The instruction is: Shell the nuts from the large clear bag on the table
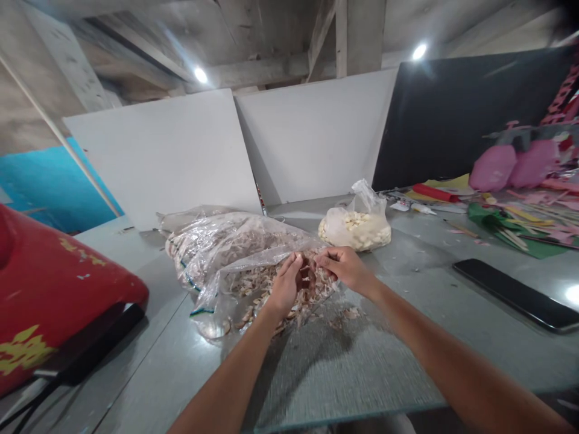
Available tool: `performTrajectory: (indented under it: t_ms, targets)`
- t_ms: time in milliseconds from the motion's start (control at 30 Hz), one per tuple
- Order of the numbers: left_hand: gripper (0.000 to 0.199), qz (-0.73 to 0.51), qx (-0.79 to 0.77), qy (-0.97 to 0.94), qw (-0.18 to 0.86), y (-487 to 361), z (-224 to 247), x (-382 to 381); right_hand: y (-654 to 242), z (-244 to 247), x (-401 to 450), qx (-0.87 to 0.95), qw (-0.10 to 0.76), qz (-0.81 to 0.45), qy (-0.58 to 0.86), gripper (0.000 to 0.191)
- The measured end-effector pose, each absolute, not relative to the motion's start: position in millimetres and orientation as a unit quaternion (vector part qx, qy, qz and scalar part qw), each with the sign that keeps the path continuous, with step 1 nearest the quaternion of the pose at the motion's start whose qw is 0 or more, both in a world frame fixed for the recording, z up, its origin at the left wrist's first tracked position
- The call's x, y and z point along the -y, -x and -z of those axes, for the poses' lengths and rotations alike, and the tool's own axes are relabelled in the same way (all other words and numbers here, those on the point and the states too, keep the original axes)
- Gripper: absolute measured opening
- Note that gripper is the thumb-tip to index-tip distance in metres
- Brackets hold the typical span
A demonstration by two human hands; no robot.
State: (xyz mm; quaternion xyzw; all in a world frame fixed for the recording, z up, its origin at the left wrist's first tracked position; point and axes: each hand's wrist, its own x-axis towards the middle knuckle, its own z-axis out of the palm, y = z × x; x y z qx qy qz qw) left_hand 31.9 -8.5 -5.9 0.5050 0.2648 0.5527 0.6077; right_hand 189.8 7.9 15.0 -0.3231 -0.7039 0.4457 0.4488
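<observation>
So there's this wide grey bench (407, 361), and left of its middle, reaching toward the back edge, sits a big, crinkly clear plastic bag (217, 235). Its mouth opens toward the near edge and it's loaded with thin tan-and-brown curled flakes (253, 280), so I'd guess there's plenty left to get through. I can't tell what's deeper in, too much glare.

Just right of it, closer to the back edge, there's a smaller translucent plastic bag (377, 232), top bunched up, part full of smooth cream-coloured pieces (357, 222). That's probably the done lot: a decent amount, but far from finished imo.

Both hands are over the big bag's mouth. Left hand (286, 282) has its fingers curled, right hand (347, 268) has thumb and fingertips close together. Can't tell if either grip is clamped on anything. A few loose scraps (350, 313) lie on the bench just beside the bag.
</observation>
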Motion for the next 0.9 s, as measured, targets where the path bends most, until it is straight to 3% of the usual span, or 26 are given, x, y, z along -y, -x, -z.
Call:
performTrajectory:
  t_ms: [400,633,900]
  targets:
    - [0.033,-0.580,-0.354,-0.607,0.413,-32,-11,18,-185,-18,6,0.633,0.395,-0.616,0.253,0.035]
    - [0.030,-0.569,-0.367,-0.652,0.341,-26,-8,16,-185,-20,9,0.618,0.389,-0.642,0.235,0.033]
    - [0.023,-0.556,-0.369,-0.721,0.188,-17,-6,14,-180,-15,9,0.577,0.387,-0.680,0.234,0.031]
